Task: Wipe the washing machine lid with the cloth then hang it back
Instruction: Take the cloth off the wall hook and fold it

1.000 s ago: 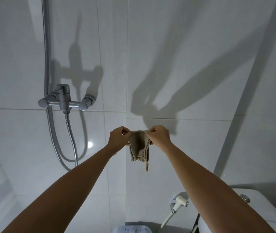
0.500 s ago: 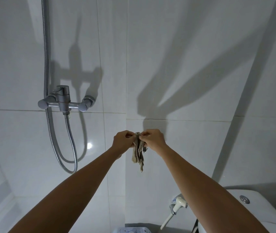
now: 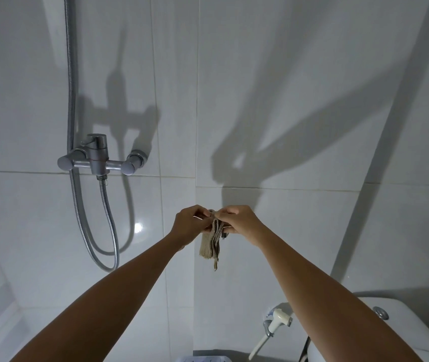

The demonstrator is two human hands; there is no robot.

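Note:
A small beige-brown cloth [image 3: 212,244] hangs bunched in folds against the white tiled wall, in the middle of the head view. My left hand [image 3: 190,226] and my right hand [image 3: 239,222] are raised close together at its top edge, both pinching it. A small dark piece, perhaps a hook, shows just under my right hand, mostly hidden. Only a sliver of the white washing machine [image 3: 203,358] shows at the bottom edge.
A chrome shower mixer [image 3: 98,159] with a looping metal hose [image 3: 108,231] is fixed to the wall on the left. A white bidet sprayer [image 3: 273,327] hangs low on the right wall, beside a white toilet cistern [image 3: 401,333].
The cloth was spread wide between my hands a second ago; my hands have come together and it now hangs bunched in narrow folds.

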